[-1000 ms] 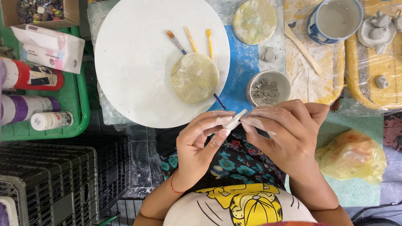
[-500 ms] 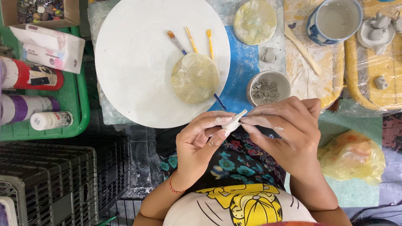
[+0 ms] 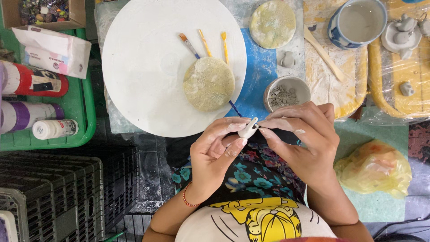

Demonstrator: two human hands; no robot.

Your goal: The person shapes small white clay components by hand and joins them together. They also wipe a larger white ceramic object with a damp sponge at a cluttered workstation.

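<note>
My left hand [image 3: 219,148] pinches a small white clay piece [image 3: 248,129] between thumb and fingers, close to my body. My right hand [image 3: 304,139] meets it from the right, its fingertips pressed on the same piece; a thin dark tool handle seems to lie under these fingers, mostly hidden. Just beyond my hands lies a big white round board [image 3: 148,67] with a flat yellowish clay disc [image 3: 208,83] on it. Three thin brushes [image 3: 204,42] lie fanned out above the disc.
A small bowl of grey bits [image 3: 286,93] sits just past my right hand. Further back are another clay disc [image 3: 273,23], a wooden stick [image 3: 323,53] and a blue-patterned cup [image 3: 358,20]. A green tray [image 3: 85,112] with paint bottles is left; a yellow bag [image 3: 374,168] right.
Both hands have stayed together on the clay piece, with only small finger shifts. The piece has turned a little between my fingertips.
</note>
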